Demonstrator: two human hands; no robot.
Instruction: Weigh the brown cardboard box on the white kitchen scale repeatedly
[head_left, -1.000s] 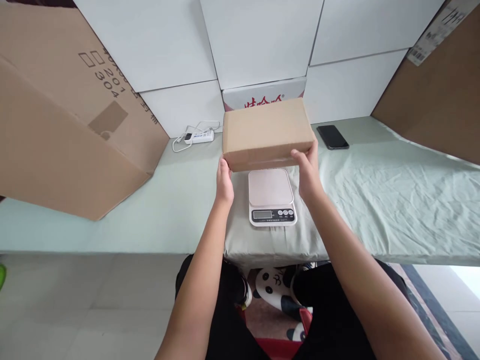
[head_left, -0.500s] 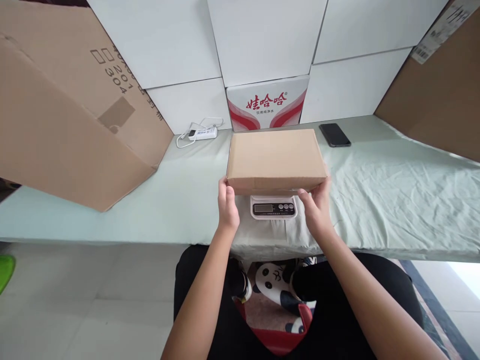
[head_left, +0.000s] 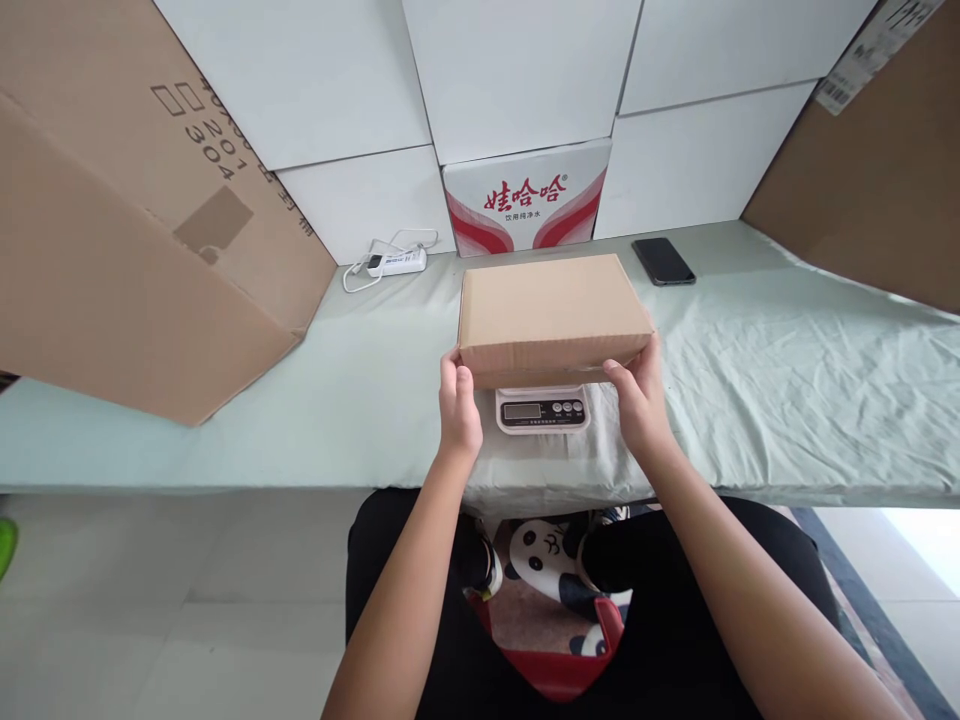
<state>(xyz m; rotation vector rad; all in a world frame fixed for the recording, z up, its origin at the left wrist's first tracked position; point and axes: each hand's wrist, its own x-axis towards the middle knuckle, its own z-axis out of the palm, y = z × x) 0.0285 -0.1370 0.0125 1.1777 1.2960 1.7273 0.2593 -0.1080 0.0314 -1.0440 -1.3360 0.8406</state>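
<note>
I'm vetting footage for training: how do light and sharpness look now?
Head view: soft light, bright glare on the floor at right; head view: the red-lettered carton looks fairly sharp, but small print on the scale is too fine to read.

The brown box (head_left: 555, 305) hides the rear of the scale (head_left: 543, 411), whose button labels (head_left: 568, 414) are illegibly small.

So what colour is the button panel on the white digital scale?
The button panel is black; it shows best in the head view.

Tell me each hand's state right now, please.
Left hand: holding the cardboard box at its front left corner.
Right hand: holding its front right corner.
</note>
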